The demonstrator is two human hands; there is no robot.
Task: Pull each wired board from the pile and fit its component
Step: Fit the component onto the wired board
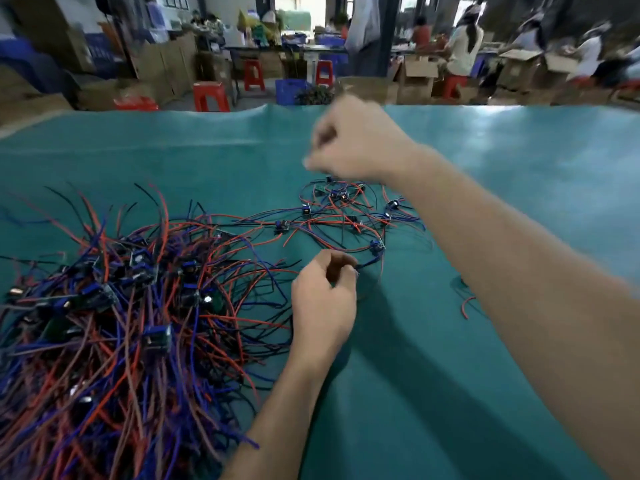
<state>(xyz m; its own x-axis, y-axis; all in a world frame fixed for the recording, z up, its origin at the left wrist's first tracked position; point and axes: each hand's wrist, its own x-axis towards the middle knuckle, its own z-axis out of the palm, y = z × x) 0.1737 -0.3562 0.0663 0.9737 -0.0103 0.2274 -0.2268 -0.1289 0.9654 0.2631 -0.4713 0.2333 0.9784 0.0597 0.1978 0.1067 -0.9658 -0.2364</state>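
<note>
Teal mat (485, 375) covers the table, glossy, glare at its far right. Big pile (114, 306) of wired boards, red, blue and black leads, sits on the mat's near-left. Smaller spread of boards (346, 216) lies past the pile, mid-mat. Left hand (323, 303) just right of the pile, fingers curled, pinching a blue wire (367, 263) that runs to one small board (376, 245). Right hand (349, 143) raised over the smaller spread, blurred, fingers curled; contents cannot tell. Beyond the mat: red stools (210, 95), cardboard boxes (419, 77), seated people working.
</note>
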